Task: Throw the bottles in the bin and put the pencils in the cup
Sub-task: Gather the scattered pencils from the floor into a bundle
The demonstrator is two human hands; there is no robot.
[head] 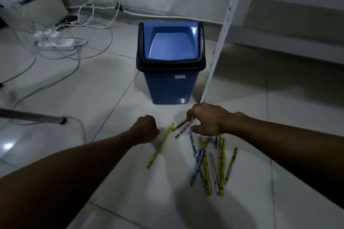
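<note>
Blue swing-lid bin [170, 65] — centre of frame, lid down; no bottles in view. Pencils [210, 163] — loose heap on the floor tiles, lower right, one yellow stray [161, 145] lying left of it. Right hand [208, 120]: fingers pinching a pink pencil [184, 128] at the heap's top edge. Left hand [146, 129]: curled into a fist, contents not discernible. Cup not visible (locate it first). Advice: gather several pencils, align them, lift together.
</note>
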